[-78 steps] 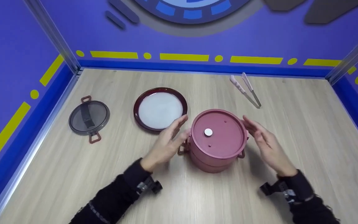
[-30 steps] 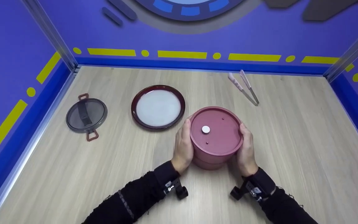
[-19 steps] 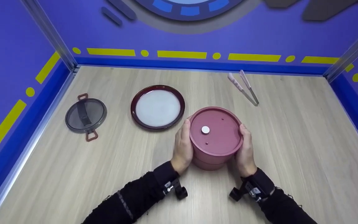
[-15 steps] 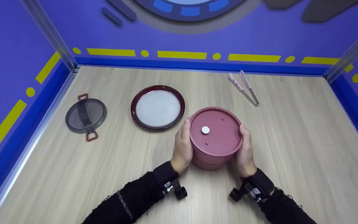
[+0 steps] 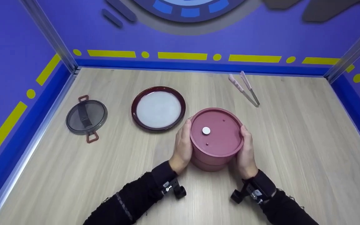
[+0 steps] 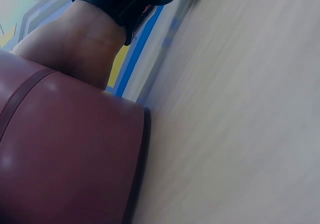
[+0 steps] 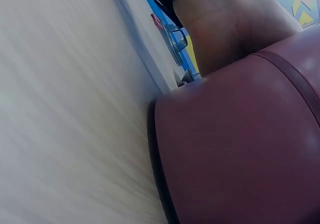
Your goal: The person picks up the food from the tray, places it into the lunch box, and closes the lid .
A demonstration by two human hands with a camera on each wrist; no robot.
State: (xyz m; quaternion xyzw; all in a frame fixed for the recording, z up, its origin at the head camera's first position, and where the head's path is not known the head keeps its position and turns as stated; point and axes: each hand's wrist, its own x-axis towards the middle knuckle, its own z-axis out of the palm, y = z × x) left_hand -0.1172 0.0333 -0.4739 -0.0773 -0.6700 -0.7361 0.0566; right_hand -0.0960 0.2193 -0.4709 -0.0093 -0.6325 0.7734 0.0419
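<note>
The lidded red pot point(image 5: 216, 139) stands on the table point(image 5: 292, 140), just right of a dark-rimmed plate point(image 5: 158, 108). The left hand point(image 5: 183, 147) and right hand point(image 5: 245, 151) clasp its opposite sides, fingers curved round the wall. Tongs point(image 5: 245, 89) lie behind; a grey lid point(image 5: 86, 116) sits far left.

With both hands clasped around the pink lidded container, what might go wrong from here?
The container looks stacked in tiers; the left hand and right hand grip its upper part, so the lower tier might stay behind or drop. The plate lies close beside the left hand and could get knocked.
</note>
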